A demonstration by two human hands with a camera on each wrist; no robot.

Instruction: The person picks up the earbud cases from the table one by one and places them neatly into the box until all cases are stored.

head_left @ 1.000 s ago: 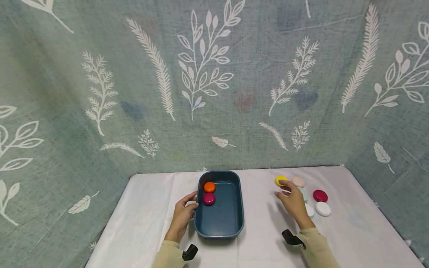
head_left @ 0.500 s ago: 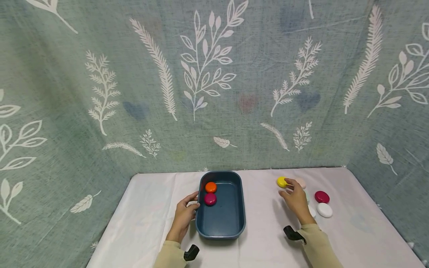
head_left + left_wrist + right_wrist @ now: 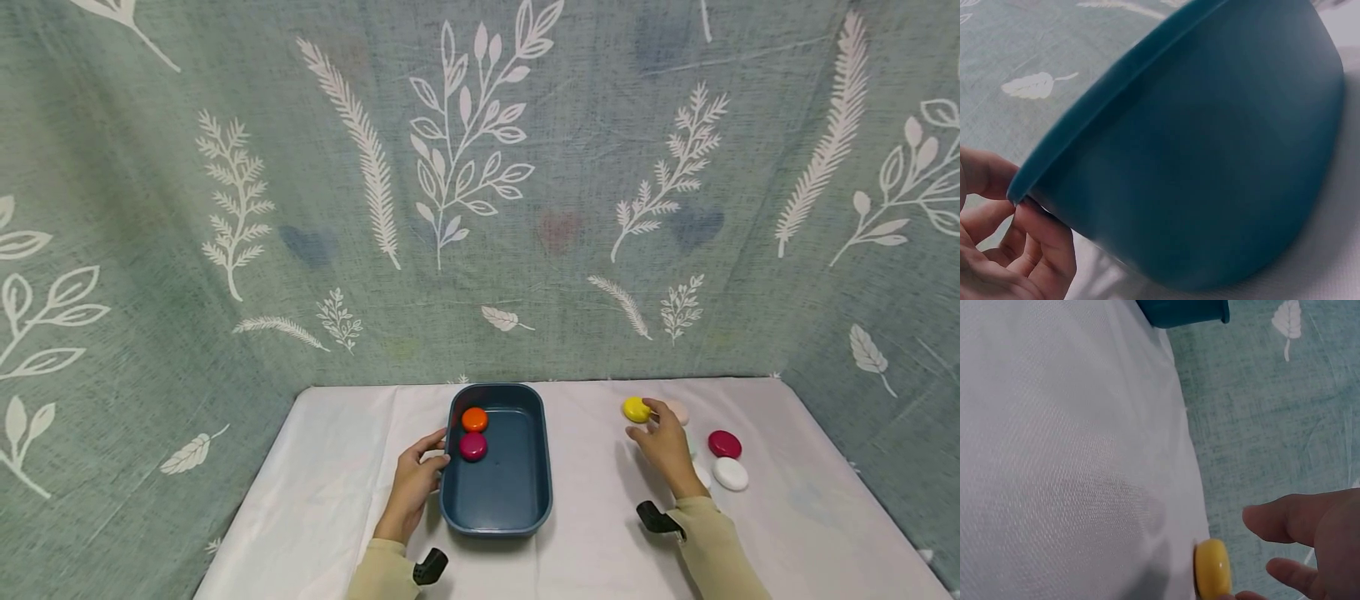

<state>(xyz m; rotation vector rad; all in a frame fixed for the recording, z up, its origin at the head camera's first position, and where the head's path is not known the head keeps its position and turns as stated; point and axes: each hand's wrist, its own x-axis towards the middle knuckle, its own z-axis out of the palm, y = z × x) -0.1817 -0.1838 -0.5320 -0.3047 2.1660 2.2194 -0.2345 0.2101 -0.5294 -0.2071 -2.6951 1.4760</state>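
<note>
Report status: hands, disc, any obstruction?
Left hand holds blue tray rim. Right hand open, fingertips at yellow disc, not gripped. Path to tray unobstructed.

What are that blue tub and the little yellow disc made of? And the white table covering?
The tub looks like moulded plastic: smooth matte walls, rounded rim. The yellow disc seems glossy plastic or glazed ceramic, judging by its shine; I can't tell which. The cover is woven cloth, its weave visible up close.

A white-clothed surface [image 3: 315, 500] fills the lower frame, carrying a blue tray [image 3: 497, 521] at centre and yellow [image 3: 636, 409], crimson [image 3: 724, 444] and white pebbles [image 3: 731, 473] at right.
</note>
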